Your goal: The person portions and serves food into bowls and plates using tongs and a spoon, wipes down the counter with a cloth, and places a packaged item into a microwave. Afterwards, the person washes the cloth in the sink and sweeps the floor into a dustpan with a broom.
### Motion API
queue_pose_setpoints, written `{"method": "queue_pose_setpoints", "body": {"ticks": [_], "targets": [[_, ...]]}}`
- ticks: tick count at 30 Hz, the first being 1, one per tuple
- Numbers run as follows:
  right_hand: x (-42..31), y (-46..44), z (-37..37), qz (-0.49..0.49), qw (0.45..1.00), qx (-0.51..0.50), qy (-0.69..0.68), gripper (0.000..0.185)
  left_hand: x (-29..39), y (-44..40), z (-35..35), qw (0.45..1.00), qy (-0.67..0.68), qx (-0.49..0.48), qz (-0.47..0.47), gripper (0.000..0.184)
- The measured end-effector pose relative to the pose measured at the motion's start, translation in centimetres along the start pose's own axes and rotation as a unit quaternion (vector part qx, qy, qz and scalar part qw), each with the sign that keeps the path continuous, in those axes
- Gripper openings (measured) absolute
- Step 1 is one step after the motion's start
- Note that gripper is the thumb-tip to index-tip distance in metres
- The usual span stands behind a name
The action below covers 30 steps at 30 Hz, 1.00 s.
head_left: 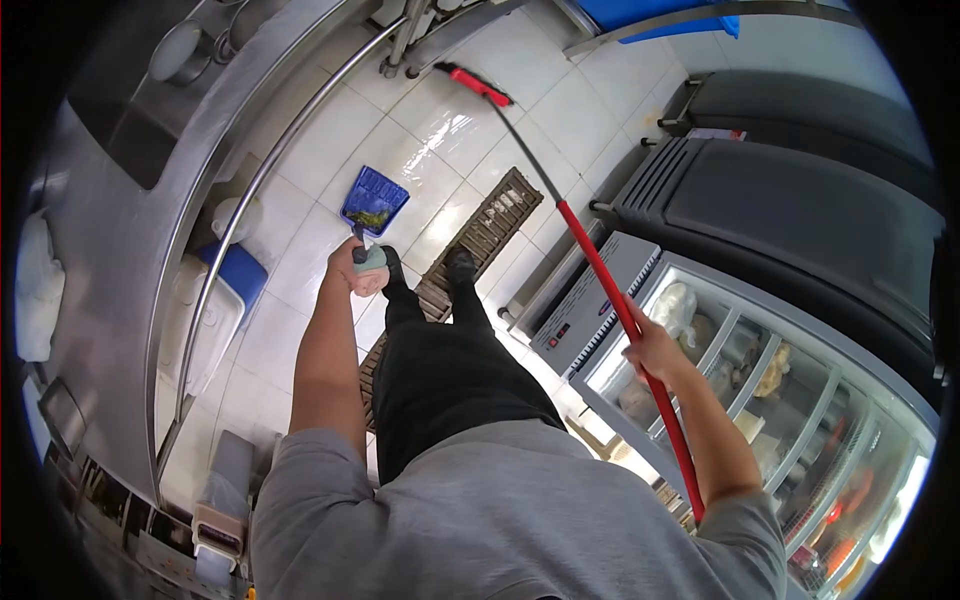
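My left hand (345,262) is closed on the short dark handle of a blue dustpan (374,200), and a pink and pale green cloth (370,272) hangs beside it. Some green and yellowish debris lies in the pan. My right hand (655,348) is wrapped round the red grip of a long broom (597,262). The broom's red head (480,86) with dark bristles rests on the tiled floor at the top, beyond the dustpan.
A slatted floor drain grate (505,215) runs between my feet. On the left stands a steel counter (110,270) with a sink and a curved rail. A lit glass-door fridge (770,400) and dark cabinets (790,195) stand on the right. White tubs (200,320) sit below the counter.
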State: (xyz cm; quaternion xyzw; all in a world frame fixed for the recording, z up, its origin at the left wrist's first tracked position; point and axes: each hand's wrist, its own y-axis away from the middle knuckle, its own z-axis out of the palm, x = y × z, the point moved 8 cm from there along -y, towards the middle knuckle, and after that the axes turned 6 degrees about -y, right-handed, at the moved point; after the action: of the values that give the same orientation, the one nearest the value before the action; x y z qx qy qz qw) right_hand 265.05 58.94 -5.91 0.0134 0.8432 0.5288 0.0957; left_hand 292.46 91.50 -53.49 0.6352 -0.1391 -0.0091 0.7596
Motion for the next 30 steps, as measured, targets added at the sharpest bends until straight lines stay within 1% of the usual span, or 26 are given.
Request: {"method": "queue_pose_setpoints", "body": {"ticks": [2,3,4,5,6,7,8,10,12,13,14,16,18,19,20,21,22,23,24,25,26,27,28,29,30], "targets": [[0.7,-2.7,1.9,0.009,0.995,-0.044,-0.091,0.086,1.2,3.2,-1.0,0.998,-0.032,0.046,0.019,0.020],[0.3,-1.9,3.1,0.013,0.998,-0.039,-0.038,0.086,0.9,1.9,-2.2,0.995,-0.068,0.067,0.038,0.019],[0.2,-0.2,4.4,0.020,0.999,-0.032,0.014,0.086,1.2,2.1,-2.6,0.993,-0.077,0.082,0.036,0.019],[1.2,1.4,5.3,0.053,0.995,-0.044,0.067,0.086,1.2,2.9,-2.5,0.991,-0.091,0.095,0.029,0.018],[2.8,2.9,6.0,0.066,0.990,-0.070,0.108,0.086,1.4,3.7,-2.1,0.988,-0.107,0.105,0.022,0.018],[4.2,4.8,6.5,0.074,0.979,-0.093,0.164,0.085,1.4,4.1,-1.5,0.991,-0.091,0.102,0.007,0.018],[4.4,7.1,7.1,0.076,0.982,-0.131,0.113,0.084,1.4,3.5,-1.1,0.990,-0.096,0.101,0.021,0.018],[4.1,10.2,7.3,0.094,0.964,-0.201,0.146,0.083,1.7,2.0,-0.4,0.989,-0.106,0.090,0.052,0.019],[4.4,12.0,6.4,0.089,0.959,-0.228,0.143,0.082,1.8,1.2,0.0,0.987,-0.122,0.071,0.072,0.019],[4.4,12.9,5.9,0.084,0.955,-0.244,0.143,0.082,1.3,0.6,-0.4,0.989,-0.117,0.075,0.050,0.019],[3.9,14.0,5.1,0.105,0.957,-0.242,0.123,0.083,1.0,-0.2,-0.9,0.990,-0.110,0.082,0.027,0.019],[3.0,15.9,3.7,0.153,0.957,-0.235,0.080,0.085,0.5,-2.3,-3.5,0.992,-0.102,0.066,0.022,0.019],[2.3,15.5,1.7,0.175,0.967,-0.165,0.090,0.084,-0.3,-1.9,-4.3,0.994,-0.107,0.037,0.002,0.019],[1.2,14.3,0.9,0.132,0.979,-0.125,0.092,0.085,-0.1,-0.7,-4.6,0.993,-0.112,0.016,-0.012,0.019],[1.2,12.7,-0.4,0.112,0.987,-0.082,0.080,0.084,0.4,0.3,-4.6,0.993,-0.114,-0.003,-0.022,0.019],[2.0,10.0,-1.5,0.077,0.996,-0.051,0.015,0.083,0.4,1.1,-4.5,0.992,-0.116,-0.015,-0.053,0.019],[0.9,7.4,-2.5,0.028,0.999,-0.032,-0.012,0.082,0.3,2.0,-4.0,0.991,-0.111,-0.030,-0.064,0.019],[0.8,4.1,-3.7,0.012,0.999,-0.006,-0.037,0.081,0.1,2.9,-3.3,0.991,-0.105,-0.046,-0.074,0.020],[1.7,-1.3,-5.3,-0.101,0.992,-0.002,-0.076,0.080,0.0,3.4,-2.9,0.990,-0.099,-0.063,-0.084,0.020],[0.2,-4.5,-6.0,-0.098,0.989,0.001,-0.108,0.081,-0.2,2.8,-3.3,0.991,-0.105,-0.042,-0.074,0.019],[-0.5,-9.1,-7.0,-0.122,0.979,-0.006,-0.164,0.081,-0.5,2.2,-3.4,0.993,-0.099,-0.037,-0.060,0.020],[-3.4,-11.6,-6.7,-0.121,0.970,-0.026,-0.209,0.084,-0.7,1.8,-3.4,0.994,-0.094,-0.031,-0.045,0.020],[-5.3,-14.8,-7.0,-0.115,0.962,-0.024,-0.248,0.086,-0.7,1.6,-3.2,0.995,-0.088,-0.027,-0.029,0.021],[-6.0,-17.6,-6.7,-0.107,0.952,-0.021,-0.287,0.088,-0.9,1.8,-2.8,0.998,-0.060,-0.018,-0.023,0.019],[-6.3,-18.9,-5.9,-0.100,0.960,-0.002,-0.262,0.088,-0.8,1.4,-2.7,0.997,-0.071,0.016,-0.002,0.019]]}}
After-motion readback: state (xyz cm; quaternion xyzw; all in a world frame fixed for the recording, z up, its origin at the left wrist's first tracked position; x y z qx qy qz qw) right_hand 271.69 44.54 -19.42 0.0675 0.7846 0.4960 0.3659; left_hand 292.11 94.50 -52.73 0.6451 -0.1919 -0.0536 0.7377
